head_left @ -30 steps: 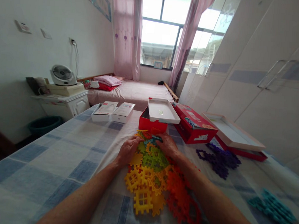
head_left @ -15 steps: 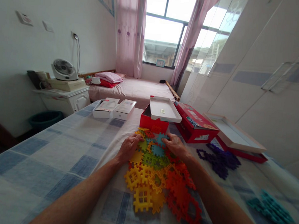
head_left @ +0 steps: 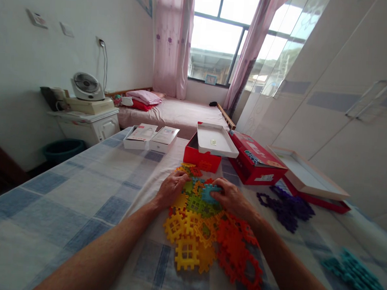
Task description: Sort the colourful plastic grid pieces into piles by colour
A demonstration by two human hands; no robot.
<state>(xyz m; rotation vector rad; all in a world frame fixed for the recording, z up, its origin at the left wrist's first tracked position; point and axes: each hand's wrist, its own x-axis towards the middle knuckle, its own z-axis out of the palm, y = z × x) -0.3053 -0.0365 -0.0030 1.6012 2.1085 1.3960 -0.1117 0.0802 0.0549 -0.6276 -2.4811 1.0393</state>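
Observation:
A heap of flat plastic interlocking tiles [head_left: 204, 233], yellow, orange, red and green, lies on the checked tablecloth in front of me. My left hand [head_left: 170, 190] rests palm down on the heap's far left side, fingers curled over the tiles. My right hand [head_left: 231, 196] is at the far right of the heap, its fingers pinched on a teal tile [head_left: 209, 192]. Both forearms reach in from the lower edge.
Behind the heap stands an open red box [head_left: 202, 157] with a white tray [head_left: 216, 140] across it. A red box [head_left: 254, 159] and a box lid [head_left: 309, 178] lie to the right. Purple tiles [head_left: 286, 207] and teal tiles [head_left: 356, 273] lie right. Two white boxes [head_left: 151, 138] sit farther left.
My right hand has drawn back toward me with a teal tile now in its fingers. My left hand has stayed on the heap's left side. The view has tilted slightly.

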